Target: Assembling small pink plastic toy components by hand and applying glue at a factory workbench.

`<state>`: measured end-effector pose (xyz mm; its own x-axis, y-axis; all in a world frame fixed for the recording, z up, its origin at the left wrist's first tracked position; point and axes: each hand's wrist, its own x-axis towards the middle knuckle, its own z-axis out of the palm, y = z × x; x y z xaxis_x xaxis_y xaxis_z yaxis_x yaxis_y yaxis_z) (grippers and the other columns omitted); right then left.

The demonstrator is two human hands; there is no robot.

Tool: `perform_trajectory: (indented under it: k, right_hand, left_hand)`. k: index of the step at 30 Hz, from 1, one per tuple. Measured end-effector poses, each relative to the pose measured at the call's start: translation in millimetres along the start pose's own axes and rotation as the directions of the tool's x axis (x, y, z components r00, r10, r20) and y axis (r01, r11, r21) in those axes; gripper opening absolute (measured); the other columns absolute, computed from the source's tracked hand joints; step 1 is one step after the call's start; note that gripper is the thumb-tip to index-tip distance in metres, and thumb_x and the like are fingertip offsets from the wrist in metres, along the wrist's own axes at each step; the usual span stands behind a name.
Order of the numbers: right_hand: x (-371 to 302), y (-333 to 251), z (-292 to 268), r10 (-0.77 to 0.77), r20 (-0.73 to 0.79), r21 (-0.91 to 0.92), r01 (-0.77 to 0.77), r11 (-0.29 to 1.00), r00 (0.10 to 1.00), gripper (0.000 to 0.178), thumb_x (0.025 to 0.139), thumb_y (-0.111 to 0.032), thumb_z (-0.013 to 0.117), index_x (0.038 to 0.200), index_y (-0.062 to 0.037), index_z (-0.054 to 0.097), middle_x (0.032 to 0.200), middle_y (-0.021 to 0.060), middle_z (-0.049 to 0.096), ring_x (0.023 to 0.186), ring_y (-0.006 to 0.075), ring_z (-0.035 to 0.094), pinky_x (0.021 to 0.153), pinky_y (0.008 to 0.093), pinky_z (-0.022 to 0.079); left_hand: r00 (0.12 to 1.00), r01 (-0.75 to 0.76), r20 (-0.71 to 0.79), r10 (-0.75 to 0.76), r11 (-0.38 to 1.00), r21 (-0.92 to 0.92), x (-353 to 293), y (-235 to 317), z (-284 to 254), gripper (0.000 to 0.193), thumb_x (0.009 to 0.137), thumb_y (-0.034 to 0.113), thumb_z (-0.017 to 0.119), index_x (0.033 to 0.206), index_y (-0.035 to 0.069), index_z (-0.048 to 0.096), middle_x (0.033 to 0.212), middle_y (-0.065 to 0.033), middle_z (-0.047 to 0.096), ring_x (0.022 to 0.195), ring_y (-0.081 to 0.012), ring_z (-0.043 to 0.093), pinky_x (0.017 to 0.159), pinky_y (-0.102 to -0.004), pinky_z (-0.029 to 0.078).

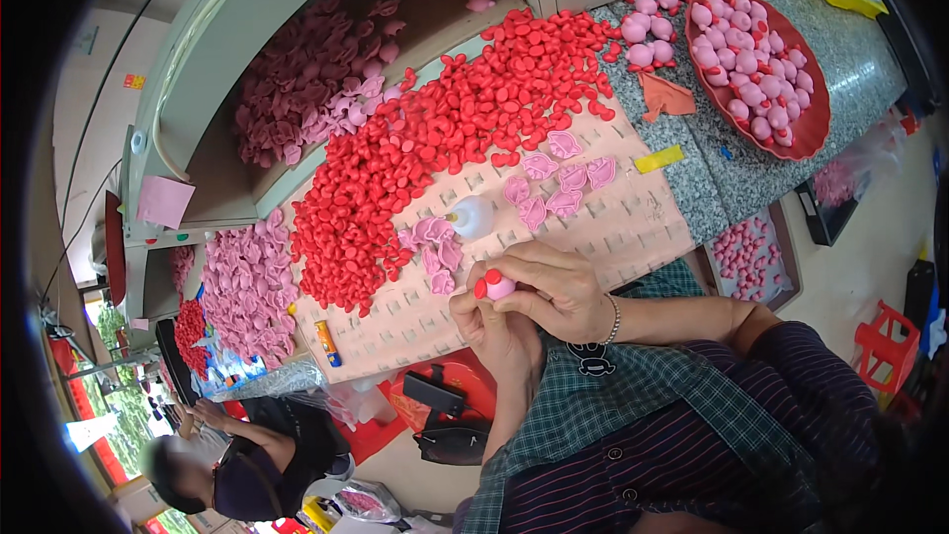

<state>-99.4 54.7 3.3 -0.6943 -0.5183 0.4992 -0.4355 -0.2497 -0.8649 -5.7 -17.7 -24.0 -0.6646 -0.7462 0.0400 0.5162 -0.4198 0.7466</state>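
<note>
Between the fingertips of both hands is a small pink rubber figure [501,289] with red feet on it. My left hand [499,334] pinches it from the left and below. From the right, my right hand [557,287] closes its thumb and fingers on the same piece. Just beyond the hands a small white squeeze bottle [474,217] stands on the peach-coloured mat [583,237]. A few pink cupped pieces [442,255] lie beside the bottle, and several more pink shells [564,178] sit farther back. A large heap of red feet pieces [435,138] spreads over the mat.
Pink shells [247,287] are heaped at left, near an orange tube [327,343]. A grey machine housing [213,59] arches over more pink pieces. A red bowl [816,129] of pink figures stands far right. Another person [252,465] works at lower left. A red stool [887,346] stands right.
</note>
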Motion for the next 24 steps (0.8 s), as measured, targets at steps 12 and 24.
perform_trajectory:
  k: [12, 24]
  right_hand:
    - [-4, 4, -5, 0.089, 0.064, 0.039, -0.091, 0.995, 0.994, 0.038, 0.078, -0.004, 0.077, 0.112, 0.0065, 0.065, 0.103, 0.0168, 0.067, 0.088, 0.0235, 0.065, 0.076, 0.0308, 0.052]
    - [-5, 5, -8, 0.166, 0.104, 0.069, -0.173, 0.982, 0.981, 0.035, 0.081, -0.006, 0.075, 0.112, 0.006, 0.066, 0.103, 0.0142, 0.066, 0.086, 0.0193, 0.063, 0.072, 0.0289, 0.05]
  left_hand:
    - [0.998, -0.07, 0.004, 0.07, 0.996, 0.05, -2, -5, -2, 0.007, 0.1, 0.007, 0.055, 0.107, 0.006, 0.054, 0.129, -0.0192, 0.057, 0.115, -0.0238, 0.057, 0.101, -0.0398, 0.047]
    - [0.981, -0.193, 0.001, 0.194, 0.972, 0.131, -1, -8, 13, 0.009, 0.1, 0.007, 0.057, 0.108, 0.006, 0.052, 0.122, -0.0185, 0.057, 0.107, -0.0222, 0.058, 0.095, -0.0366, 0.049]
